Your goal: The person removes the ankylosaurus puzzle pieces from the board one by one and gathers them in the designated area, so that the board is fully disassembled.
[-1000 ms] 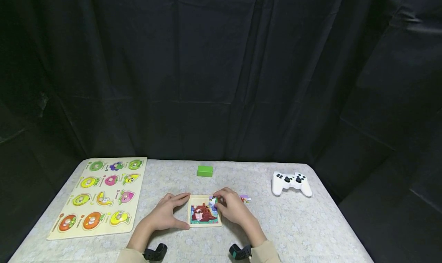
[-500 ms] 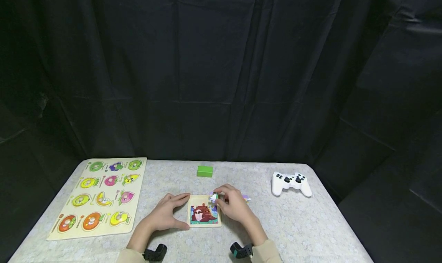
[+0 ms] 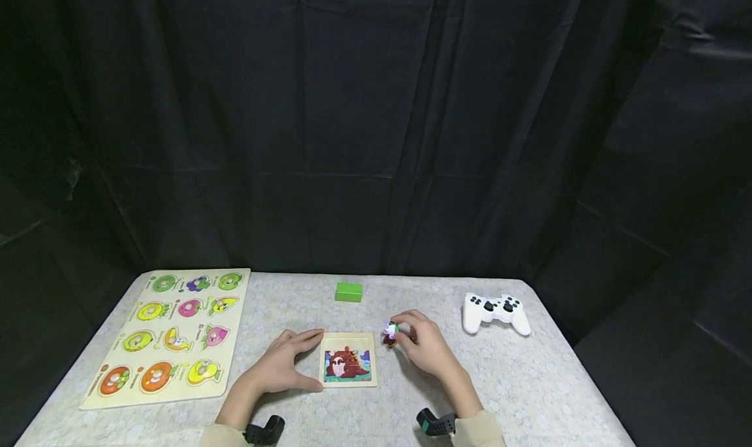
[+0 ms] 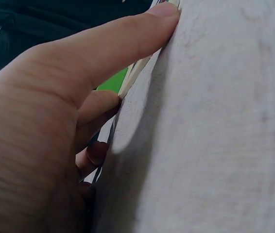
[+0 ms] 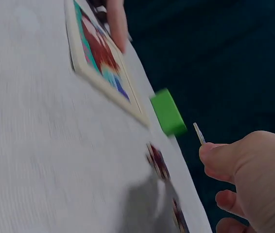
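Observation:
A square wooden puzzle tray (image 3: pixel 346 337) lies in front of me. Assembled pieces in its lower part show a red-haired figure (image 3: pixel 346 365); bare wood shows along the top. My left hand (image 3: pixel 281 363) is spread at the tray's left side, with fairly straight thumb and forefinger touching its edge. To the right of the tray, my right hand (image 3: pixel 429 346) pinches a small white, green and purple puzzle piece (image 3: pixel 390 329) between thumb and fingers. The right wrist view shows that piece (image 5: pixel 199 133) edge-on, above the table. Loose dark red puzzle pieces (image 5: pixel 158 162) lie below it, partly hidden in the head view.
A green block (image 3: pixel 349 292) sits behind the tray. At the left lies a large fruit peg board (image 3: pixel 237 342), and a white game controller (image 3: pixel 496 312) is at the far right. A black curtain (image 3: pixel 376 140) hangs behind the patterned tablecloth (image 3: pixel 329 421).
My right hand has lifted the puzzle piece from the tray's upper right corner and carried it right, over the loose pieces. The left hand has stayed at the tray's edge.

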